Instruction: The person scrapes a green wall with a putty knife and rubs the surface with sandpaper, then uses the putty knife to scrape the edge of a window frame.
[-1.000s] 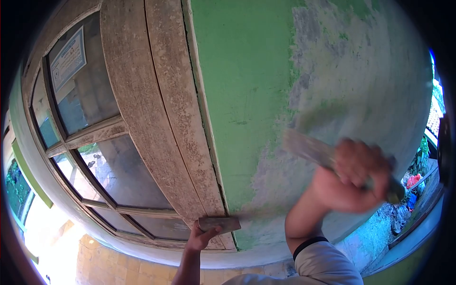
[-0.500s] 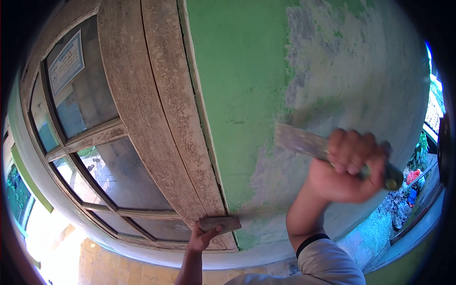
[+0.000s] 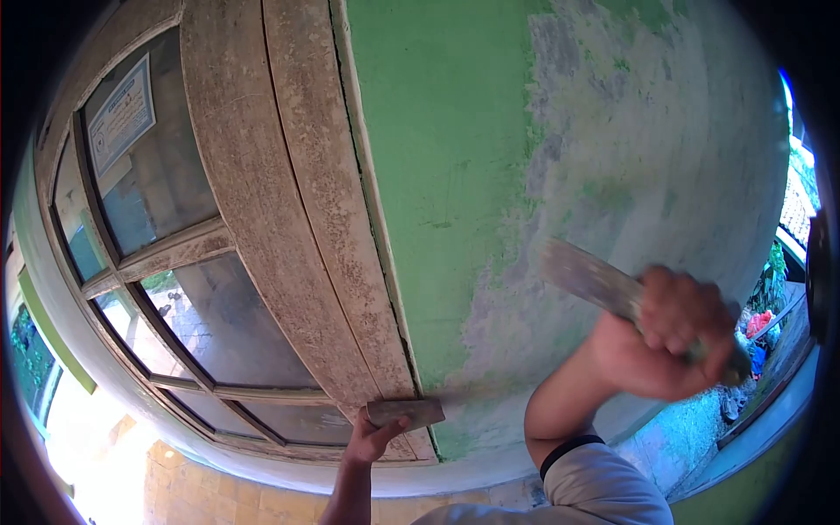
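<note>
My right hand point(image 3: 661, 337) is closed round the handle of a scraper point(image 3: 591, 276), raised in front of the wall. The broad, dirty blade points up and left; slight blur hides whether its edge touches the surface. Behind it the wall point(image 3: 446, 175) is smooth green paint on the left and patchy grey-white on the right. Low down by the foot of the wooden frame point(image 3: 289, 201), my left hand point(image 3: 367, 437) grips a flat, rectangular, brownish plate point(image 3: 405, 412), thumb on its near face. The plate overlaps the line between frame and wall.
Left of the frame is a window point(image 3: 227, 324) with several panes; a printed paper point(image 3: 122, 114) is stuck on one. Yellowish tiles point(image 3: 210, 486) cover the ground below. At the far right, beyond the wall, lie a red item point(image 3: 759, 324) and mixed clutter.
My right hand and the scraper have moved right and slightly down, away from the green paint. A greenish patch behind the blade shows more plainly. My left hand keeps its place.
</note>
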`<action>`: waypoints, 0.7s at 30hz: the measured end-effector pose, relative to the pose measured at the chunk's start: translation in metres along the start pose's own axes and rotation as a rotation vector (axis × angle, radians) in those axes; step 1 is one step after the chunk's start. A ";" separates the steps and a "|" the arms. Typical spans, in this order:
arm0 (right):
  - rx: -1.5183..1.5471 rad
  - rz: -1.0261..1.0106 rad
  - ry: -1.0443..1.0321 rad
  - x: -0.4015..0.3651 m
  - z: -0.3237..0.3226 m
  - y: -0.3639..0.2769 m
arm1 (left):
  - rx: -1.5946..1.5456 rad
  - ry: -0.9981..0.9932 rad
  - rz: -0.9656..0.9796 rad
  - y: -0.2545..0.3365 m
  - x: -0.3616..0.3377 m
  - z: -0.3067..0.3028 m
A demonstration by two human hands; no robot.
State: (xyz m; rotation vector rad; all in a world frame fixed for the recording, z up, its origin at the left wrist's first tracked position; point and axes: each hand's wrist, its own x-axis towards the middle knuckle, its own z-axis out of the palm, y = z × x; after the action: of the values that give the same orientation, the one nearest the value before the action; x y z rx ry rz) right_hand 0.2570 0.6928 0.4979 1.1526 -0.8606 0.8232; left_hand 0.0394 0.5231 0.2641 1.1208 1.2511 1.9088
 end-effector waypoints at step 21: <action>-0.070 0.092 0.094 -0.018 -0.012 -0.003 | 0.007 0.029 0.012 0.000 -0.001 0.002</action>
State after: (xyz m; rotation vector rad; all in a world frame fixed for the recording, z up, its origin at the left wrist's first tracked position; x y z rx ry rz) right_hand 0.2530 0.7019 0.4787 1.0108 -0.8627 0.9085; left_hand 0.0415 0.5231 0.2640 1.1097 1.2700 1.9374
